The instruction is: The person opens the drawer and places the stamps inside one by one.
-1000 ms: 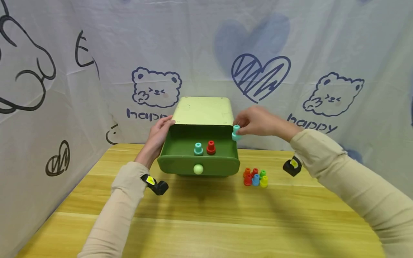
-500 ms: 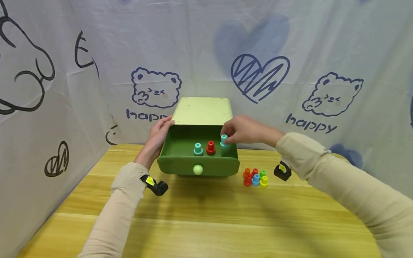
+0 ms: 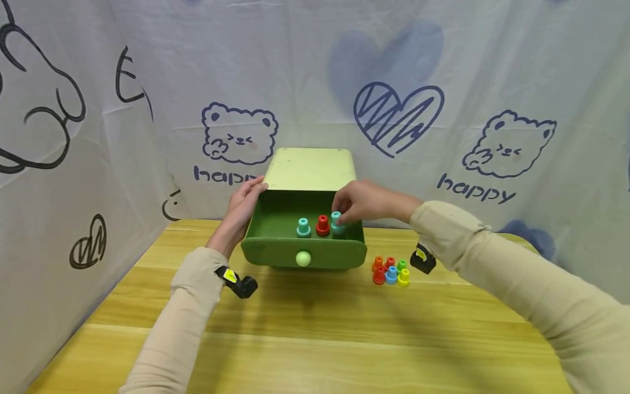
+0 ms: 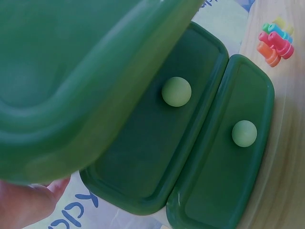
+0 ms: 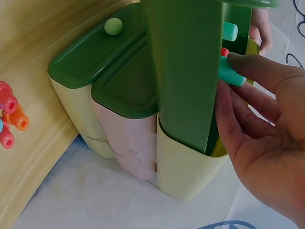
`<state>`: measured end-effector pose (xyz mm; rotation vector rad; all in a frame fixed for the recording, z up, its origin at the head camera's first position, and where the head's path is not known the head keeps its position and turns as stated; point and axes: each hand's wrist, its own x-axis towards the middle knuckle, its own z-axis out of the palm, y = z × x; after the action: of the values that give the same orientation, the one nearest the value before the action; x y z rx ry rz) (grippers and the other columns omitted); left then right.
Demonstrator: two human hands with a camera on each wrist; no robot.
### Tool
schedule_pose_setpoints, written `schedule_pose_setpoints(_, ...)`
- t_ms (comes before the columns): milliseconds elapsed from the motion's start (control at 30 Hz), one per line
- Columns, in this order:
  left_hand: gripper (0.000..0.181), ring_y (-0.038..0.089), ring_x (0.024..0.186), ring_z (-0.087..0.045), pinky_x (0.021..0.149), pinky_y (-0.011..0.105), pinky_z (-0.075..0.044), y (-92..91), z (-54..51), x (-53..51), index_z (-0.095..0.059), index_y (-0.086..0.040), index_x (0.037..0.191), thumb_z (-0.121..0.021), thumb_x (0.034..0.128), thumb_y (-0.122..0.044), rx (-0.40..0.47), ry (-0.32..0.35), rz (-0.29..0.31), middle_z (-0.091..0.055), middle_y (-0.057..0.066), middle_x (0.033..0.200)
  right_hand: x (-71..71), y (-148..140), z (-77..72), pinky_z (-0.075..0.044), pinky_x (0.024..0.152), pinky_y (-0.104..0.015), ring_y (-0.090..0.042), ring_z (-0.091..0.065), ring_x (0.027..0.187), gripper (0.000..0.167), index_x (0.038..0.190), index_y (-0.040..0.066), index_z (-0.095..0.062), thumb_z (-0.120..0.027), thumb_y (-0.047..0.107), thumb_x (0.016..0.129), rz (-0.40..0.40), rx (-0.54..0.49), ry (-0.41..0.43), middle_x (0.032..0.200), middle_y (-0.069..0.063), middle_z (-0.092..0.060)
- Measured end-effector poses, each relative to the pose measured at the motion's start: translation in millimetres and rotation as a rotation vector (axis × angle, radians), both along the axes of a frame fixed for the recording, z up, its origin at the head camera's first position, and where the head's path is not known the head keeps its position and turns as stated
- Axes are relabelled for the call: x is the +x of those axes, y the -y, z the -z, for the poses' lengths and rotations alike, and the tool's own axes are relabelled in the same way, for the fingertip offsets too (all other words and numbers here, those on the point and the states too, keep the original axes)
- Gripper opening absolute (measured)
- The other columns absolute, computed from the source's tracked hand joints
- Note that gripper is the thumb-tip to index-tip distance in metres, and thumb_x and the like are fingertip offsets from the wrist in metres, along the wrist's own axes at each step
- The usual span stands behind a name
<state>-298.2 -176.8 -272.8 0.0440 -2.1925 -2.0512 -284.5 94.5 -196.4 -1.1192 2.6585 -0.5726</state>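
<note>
In the head view a small drawer cabinet (image 3: 311,168) with a pale yellow top stands on the table, its green top drawer (image 3: 273,251) pulled out. My left hand (image 3: 239,212) rests against the cabinet's left side near the front top edge. Inside the drawer, at the right, my right hand (image 3: 368,202) pinches a teal toy peg (image 3: 336,216) between thumb and fingers; it is upright, and whether its base touches the drawer floor I cannot tell. Left of it stand a red peg (image 3: 322,225) and another teal peg (image 3: 303,228).
Several coloured pegs (image 3: 391,274) stand in a cluster on the wooden table (image 3: 315,350), right of the cabinet. Below the pulled-out drawer, two shut drawers with round knobs (image 4: 244,133) show in the left wrist view. A printed cloth (image 3: 305,71) hangs behind.
My right hand has carried the teal peg leftward and down, from the drawer's right edge to inside the drawer, beside the red peg. The left hand has stayed in place.
</note>
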Motion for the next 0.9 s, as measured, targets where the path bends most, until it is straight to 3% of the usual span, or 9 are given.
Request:
schedule_pose_setpoints(300,0.055,0.022,0.122,-0.045,0.101,0.034,-0.04,-0.8,1.6,-1.6,-0.042,-0.014,0.146,-0.055,0.0952,-0.03,0.017,0.004,0.006,-0.043,0.006,0.144,-1.6,6,4.9,-0.053,0.068,-0.028,-0.017,-0.061,0.074,0.016,0.097,-0.002,-0.069,-0.073,0.005,0.084,-0.005,0.018,0.005,0.087,-0.007,-0.069)
schedule_pose_setpoints(900,0.055,0.023,0.119,-0.047,0.099,0.034,-0.042,-0.3,1.6,-1.4,-0.043,-0.014,0.146,-0.055,0.0953,-0.03,0.022,0.002,0.001,-0.045,0.007,0.142,-3.3,8,13.6,-0.054,0.074,-0.028,-0.019,-0.065,0.084,0.016,0.098,-0.003,-0.07,-0.072,0.004,0.084,-0.006,-0.027,0.007,0.091,-0.009,-0.071)
